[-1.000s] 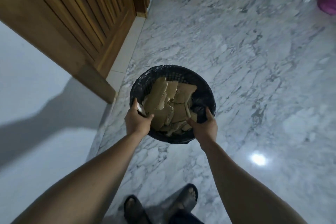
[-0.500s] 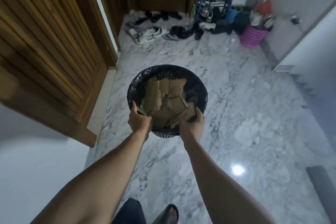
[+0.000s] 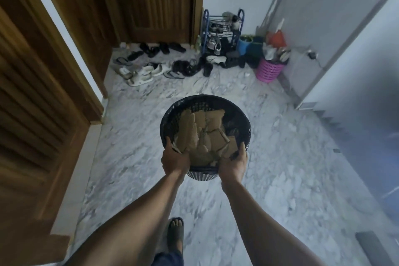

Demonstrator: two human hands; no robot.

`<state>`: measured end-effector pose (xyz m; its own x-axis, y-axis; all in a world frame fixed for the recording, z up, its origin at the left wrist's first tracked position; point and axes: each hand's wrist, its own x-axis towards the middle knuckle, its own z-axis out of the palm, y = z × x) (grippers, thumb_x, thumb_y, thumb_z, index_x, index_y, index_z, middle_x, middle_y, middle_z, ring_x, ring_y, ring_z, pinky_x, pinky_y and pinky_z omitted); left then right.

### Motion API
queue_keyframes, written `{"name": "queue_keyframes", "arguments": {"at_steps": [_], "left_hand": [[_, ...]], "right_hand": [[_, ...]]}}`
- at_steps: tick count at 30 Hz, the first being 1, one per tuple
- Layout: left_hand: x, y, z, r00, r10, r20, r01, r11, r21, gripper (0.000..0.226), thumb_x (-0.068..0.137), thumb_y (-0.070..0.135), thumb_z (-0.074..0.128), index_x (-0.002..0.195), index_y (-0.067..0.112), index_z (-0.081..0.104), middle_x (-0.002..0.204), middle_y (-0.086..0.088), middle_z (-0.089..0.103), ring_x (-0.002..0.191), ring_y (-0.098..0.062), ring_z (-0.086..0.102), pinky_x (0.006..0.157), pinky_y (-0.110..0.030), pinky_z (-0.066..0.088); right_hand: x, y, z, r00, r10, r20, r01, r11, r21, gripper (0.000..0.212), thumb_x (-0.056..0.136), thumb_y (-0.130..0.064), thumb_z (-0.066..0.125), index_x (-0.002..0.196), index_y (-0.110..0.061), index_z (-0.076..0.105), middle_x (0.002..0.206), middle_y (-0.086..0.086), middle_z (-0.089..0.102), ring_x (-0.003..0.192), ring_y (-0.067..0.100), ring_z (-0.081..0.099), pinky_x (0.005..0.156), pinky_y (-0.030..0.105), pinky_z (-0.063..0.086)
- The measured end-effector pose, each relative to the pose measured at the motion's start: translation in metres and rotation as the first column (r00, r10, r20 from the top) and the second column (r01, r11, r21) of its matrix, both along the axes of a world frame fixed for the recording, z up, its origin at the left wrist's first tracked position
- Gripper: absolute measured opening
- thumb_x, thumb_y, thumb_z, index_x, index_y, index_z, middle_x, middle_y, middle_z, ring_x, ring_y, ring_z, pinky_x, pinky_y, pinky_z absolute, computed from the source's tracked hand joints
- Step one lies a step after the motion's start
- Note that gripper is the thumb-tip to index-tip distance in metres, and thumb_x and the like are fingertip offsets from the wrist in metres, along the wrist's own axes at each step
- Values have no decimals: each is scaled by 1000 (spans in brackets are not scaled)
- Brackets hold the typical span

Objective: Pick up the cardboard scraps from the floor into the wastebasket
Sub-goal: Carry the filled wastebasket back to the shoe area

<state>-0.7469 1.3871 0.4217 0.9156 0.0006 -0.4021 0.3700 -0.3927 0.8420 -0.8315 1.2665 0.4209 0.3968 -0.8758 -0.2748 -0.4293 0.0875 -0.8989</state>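
The wastebasket (image 3: 201,176) is dark plastic lattice with a thin, glossy black plastic liner (image 3: 234,124) that crinkles over its rim, and the cardboard scraps (image 3: 207,134) in it are matt brown with rough, torn edges. The floor (image 3: 133,157) is smooth, polished white marble with grey veins, faintly shiny. The slatted doors (image 3: 32,114) are varnished brown wood with a low sheen, the pink basket (image 3: 268,70) is openwork plastic, and the shoe rack (image 3: 222,26) looks like blue-painted metal tube.
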Motion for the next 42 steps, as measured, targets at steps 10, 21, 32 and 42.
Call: {"name": "queue_keyframes", "arguments": {"at_steps": [10,21,32,42], "left_hand": [[169,-136,18,977,-211,-25,212,972,98,83,91,22,64,156,31,12,111,-7,64,82,-27,62,54,-31,46],[329,-382,19,941,-339,22,331,929,164,75,91,14,53,156,29,18,130,-13,59,100,-35,61,72,-41,56],[448,-633,38,941,-331,66,331,944,8,72,92,22,64,154,27,27,138,-9,57,117,-30,58,90,-38,52],[565,-874,-4,766,-640,57,620,759,198,59,95,19,52,151,28,35,132,-10,62,118,-33,57,92,-38,48]], "right_hand": [[154,-132,-5,994,-110,-5,110,992,66,69,88,-13,40,149,-45,32,141,-1,45,114,29,56,94,56,54],[307,-384,-21,993,-121,9,119,987,111,70,90,-13,39,152,-43,27,144,-5,43,115,36,59,85,52,56],[421,-608,-13,982,-184,51,182,983,37,60,84,-26,66,142,-29,51,118,9,59,91,26,64,63,28,49],[514,-820,-59,886,-463,-13,462,881,101,69,83,-9,52,148,-33,43,128,1,56,103,33,63,78,52,60]]}}
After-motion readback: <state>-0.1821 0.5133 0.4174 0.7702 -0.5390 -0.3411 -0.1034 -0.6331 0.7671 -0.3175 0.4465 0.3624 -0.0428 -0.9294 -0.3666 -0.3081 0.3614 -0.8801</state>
